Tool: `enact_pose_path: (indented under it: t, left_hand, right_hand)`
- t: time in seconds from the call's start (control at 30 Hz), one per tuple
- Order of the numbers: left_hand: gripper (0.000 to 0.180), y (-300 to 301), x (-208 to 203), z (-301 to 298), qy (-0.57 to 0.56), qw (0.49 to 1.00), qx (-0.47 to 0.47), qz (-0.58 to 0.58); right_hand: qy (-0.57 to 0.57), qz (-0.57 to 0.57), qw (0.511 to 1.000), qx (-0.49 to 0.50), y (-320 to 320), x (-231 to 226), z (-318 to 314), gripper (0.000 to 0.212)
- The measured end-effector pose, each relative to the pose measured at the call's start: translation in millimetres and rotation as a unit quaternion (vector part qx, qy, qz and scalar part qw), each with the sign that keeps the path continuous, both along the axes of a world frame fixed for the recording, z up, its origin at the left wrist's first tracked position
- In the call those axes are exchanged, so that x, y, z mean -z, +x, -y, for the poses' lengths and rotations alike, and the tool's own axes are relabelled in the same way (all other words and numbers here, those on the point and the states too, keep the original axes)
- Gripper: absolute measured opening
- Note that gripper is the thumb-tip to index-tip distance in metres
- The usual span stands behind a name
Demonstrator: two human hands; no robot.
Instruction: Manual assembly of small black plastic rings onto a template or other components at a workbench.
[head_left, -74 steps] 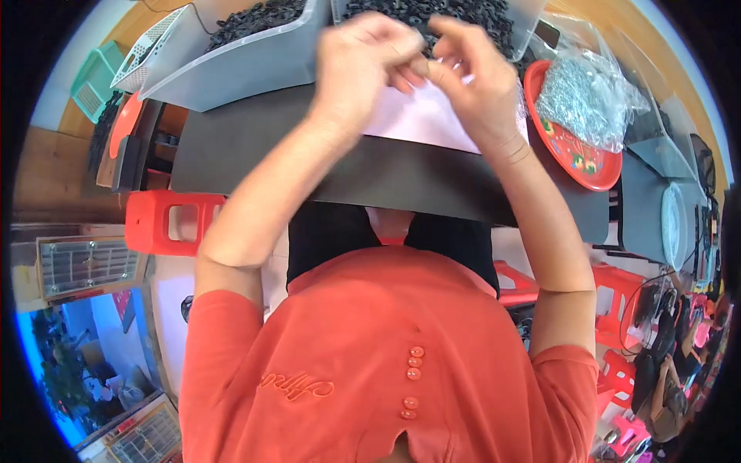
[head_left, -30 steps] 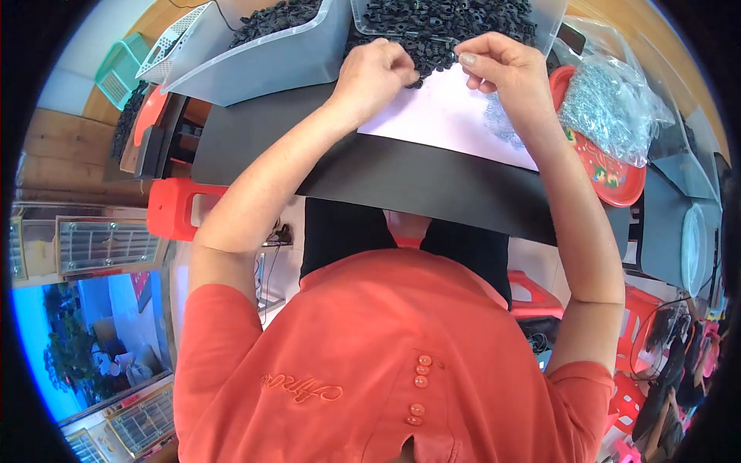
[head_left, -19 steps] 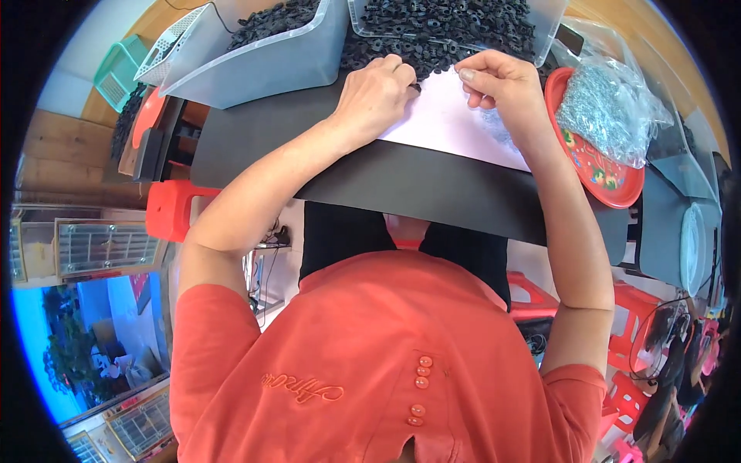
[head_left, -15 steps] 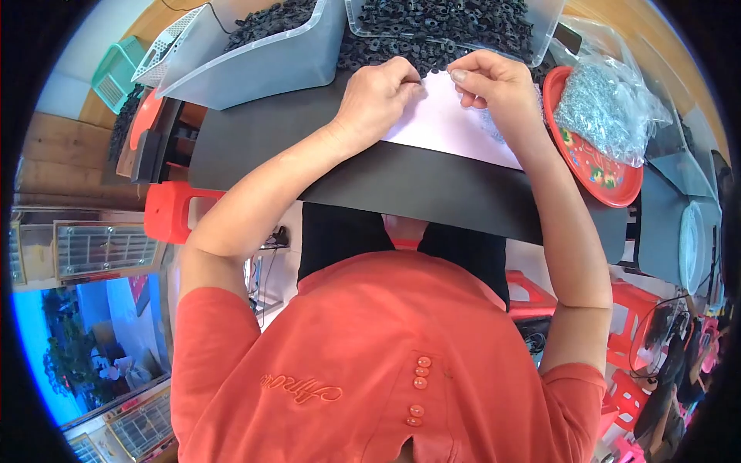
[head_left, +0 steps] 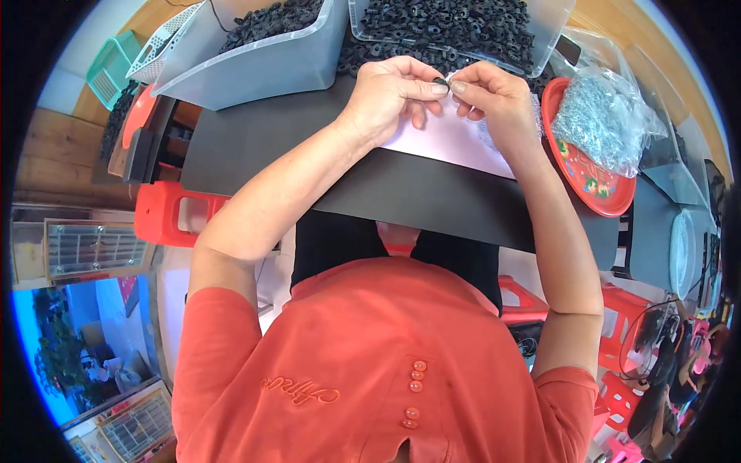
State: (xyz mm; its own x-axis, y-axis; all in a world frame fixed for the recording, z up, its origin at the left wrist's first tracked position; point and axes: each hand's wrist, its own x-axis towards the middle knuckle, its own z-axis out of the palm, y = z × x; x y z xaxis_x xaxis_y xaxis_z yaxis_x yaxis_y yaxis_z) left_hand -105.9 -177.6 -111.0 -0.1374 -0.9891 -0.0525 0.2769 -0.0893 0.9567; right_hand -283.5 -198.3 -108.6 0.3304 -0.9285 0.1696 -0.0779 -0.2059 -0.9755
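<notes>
My left hand (head_left: 390, 99) pinches a small black plastic part (head_left: 441, 82) between thumb and fingers. Close against it, my right hand (head_left: 494, 94) is also pinched, its fingertips at the part's right side; whatever it holds is too small to make out. Both hands hover over a pale pinkish sheet (head_left: 455, 143) on the dark table. Small clear pieces (head_left: 486, 133) lie on the sheet by my right hand. Beyond the hands spreads a heap of similar black parts (head_left: 401, 52).
Two clear plastic bins, one at the left (head_left: 262, 81) and one at the back (head_left: 552, 35), contain black parts. On the right, a red patterned tray (head_left: 567, 166) bears a bag of small clear pieces (head_left: 598, 116). A red stool (head_left: 158, 216) stands left of the table (head_left: 370, 189).
My left hand has brought a black part up to the right hand's fingertips. Both hands now meet above the sheet, where they were apart before. The view has shifted slightly.
</notes>
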Motion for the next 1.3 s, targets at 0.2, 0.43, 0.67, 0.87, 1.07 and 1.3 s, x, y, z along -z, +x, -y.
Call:
enact_pose_path:
  t: [0.2, 0.43, 0.67, 0.87, 1.07, 1.3]
  left_hand:
    - [0.015, 4.7, 3.1, 1.8, -0.066, 0.995, -0.012, 0.072]
    - [0.013, 4.8, 13.4, 2.6, -0.279, 0.903, -0.053, 0.322]
    - [0.015, 3.4, 10.8, -1.6, -0.303, 0.890, -0.014, 0.341]
    - [0.010, 8.7, 9.4, -0.8, -0.276, 0.921, 0.016, 0.275]
    - [0.011, 16.9, 0.9, -1.2, -0.209, 0.966, 0.001, 0.152]
    - [0.014, 30.6, -3.8, 13.6, -0.145, 0.972, -0.185, 0.026]
  right_hand:
    - [-0.060, -0.031, 0.998, -0.005, -4.7, -0.5, 6.3, 0.014]
    - [-0.142, -0.169, 0.975, -0.023, -2.9, -6.7, -0.4, 0.018]
    - [-0.172, -0.230, 0.957, -0.036, -4.9, -8.7, 0.5, 0.024]
    - [0.124, -0.035, 0.986, -0.110, -3.8, -5.1, 6.5, 0.031]
    - [0.189, 0.008, 0.975, -0.119, 4.6, -15.3, 6.4, 0.033]
    - [-0.335, -0.306, 0.891, 0.007, 22.2, -2.7, 22.9, 0.010]
